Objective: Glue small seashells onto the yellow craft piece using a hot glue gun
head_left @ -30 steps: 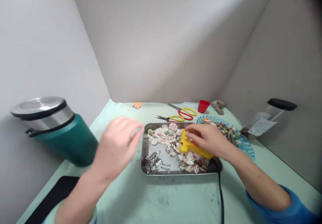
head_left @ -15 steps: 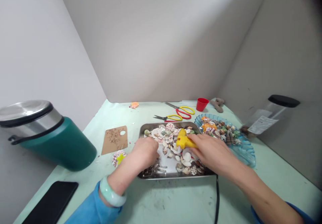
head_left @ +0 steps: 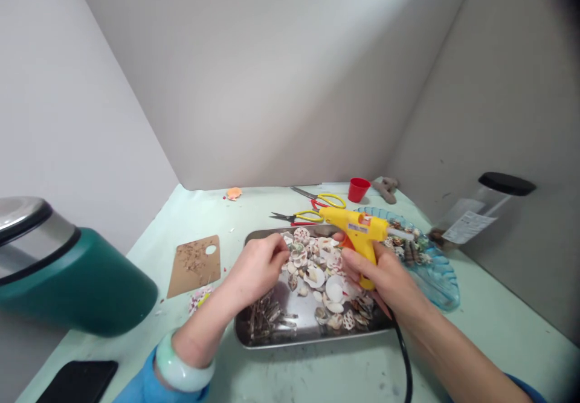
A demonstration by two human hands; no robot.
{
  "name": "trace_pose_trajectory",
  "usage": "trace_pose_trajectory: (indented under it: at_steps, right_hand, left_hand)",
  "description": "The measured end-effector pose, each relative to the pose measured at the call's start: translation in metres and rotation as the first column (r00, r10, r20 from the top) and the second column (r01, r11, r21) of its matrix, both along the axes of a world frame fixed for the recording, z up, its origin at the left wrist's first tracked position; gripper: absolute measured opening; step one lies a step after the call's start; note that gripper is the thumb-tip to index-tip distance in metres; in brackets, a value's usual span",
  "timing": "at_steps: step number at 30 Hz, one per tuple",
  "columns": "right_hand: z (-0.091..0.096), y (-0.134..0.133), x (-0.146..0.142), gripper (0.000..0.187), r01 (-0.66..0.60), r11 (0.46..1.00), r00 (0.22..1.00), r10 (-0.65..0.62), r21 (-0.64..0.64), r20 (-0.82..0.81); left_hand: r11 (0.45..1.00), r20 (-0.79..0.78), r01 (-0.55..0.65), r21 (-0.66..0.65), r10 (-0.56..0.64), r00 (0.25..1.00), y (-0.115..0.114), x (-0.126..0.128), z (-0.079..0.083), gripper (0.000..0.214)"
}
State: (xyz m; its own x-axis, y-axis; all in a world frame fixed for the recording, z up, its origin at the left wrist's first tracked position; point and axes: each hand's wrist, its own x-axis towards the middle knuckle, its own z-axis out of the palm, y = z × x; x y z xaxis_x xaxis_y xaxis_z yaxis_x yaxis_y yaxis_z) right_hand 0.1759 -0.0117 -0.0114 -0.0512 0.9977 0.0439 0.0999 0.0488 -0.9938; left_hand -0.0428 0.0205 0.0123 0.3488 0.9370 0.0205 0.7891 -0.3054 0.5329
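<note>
A yellow hot glue gun (head_left: 356,226) with a black cord is gripped in my right hand (head_left: 385,273), held over the right part of a metal tray (head_left: 312,338). Its nozzle side points left and a clear glue stick shows at its back. My left hand (head_left: 258,270) is over the tray's left side, thumb and fingers pinched together; whatever they may hold is hidden. Many seashells (head_left: 317,270) fill the middle and right of the tray. Metal hair clips (head_left: 267,315) lie in its front left corner. A shell piece with yellow (head_left: 202,299) sits beside my left forearm.
Left are a green tumbler (head_left: 90,282), a black phone (head_left: 77,382) and brown cardboard (head_left: 194,264). Scissors (head_left: 296,216) and a red cup (head_left: 359,190) are behind the tray. Right stand a blue plate (head_left: 441,282) of shells and a clear jar (head_left: 475,216).
My right hand has raised and turned the glue gun, so its side now shows. My left hand has moved up from the clips toward the shells. The view has shifted slightly.
</note>
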Motion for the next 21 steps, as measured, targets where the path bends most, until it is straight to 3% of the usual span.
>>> trace_pose_trajectory:
  at_steps: [2,3,5,8,10,13,16,21]
  right_hand:
    - [0.004,-0.001,0.006,0.030,-0.014,0.992,0.918,-0.038,0.128,0.394]
    - [0.005,-0.001,0.008,0.025,-0.063,0.982,0.819,-0.052,0.179,0.571]
    - [0.007,-0.001,0.012,0.024,-0.162,0.960,0.573,-0.097,0.229,0.814]
    - [0.005,0.000,0.011,0.028,-0.209,0.955,0.261,-0.152,0.209,0.953]
    - [0.003,0.002,0.007,0.027,-0.213,0.960,0.139,-0.156,0.183,0.978]
    - [0.000,0.004,0.002,0.027,-0.223,0.962,0.056,-0.149,0.158,0.987]
    - [-0.001,0.004,0.001,0.027,-0.240,0.961,0.022,-0.139,0.140,0.990]
    - [0.002,0.003,0.013,0.031,-0.300,0.945,0.083,-0.112,0.132,0.990]
  left_hand:
    - [0.977,0.350,-0.047,-0.206,0.118,0.929,0.003,0.001,-0.002,0.013]
    - [0.943,0.505,-0.037,-0.331,0.210,0.838,0.005,0.001,-0.003,0.012]
    - [0.897,0.616,0.001,-0.442,0.302,0.728,0.006,0.001,-0.007,0.013]
    - [0.858,0.679,0.065,-0.509,0.354,0.643,0.006,0.001,-0.012,0.017]
    - [0.827,0.714,0.122,-0.549,0.388,0.583,0.005,0.002,-0.015,0.018]
    - [0.783,0.739,0.195,-0.590,0.427,0.521,0.004,0.004,-0.016,0.019]
    - [0.751,0.741,0.226,-0.621,0.469,0.480,0.003,0.006,-0.018,0.018]
    - [0.741,0.730,0.195,-0.643,0.515,0.450,0.004,0.005,-0.024,0.020]
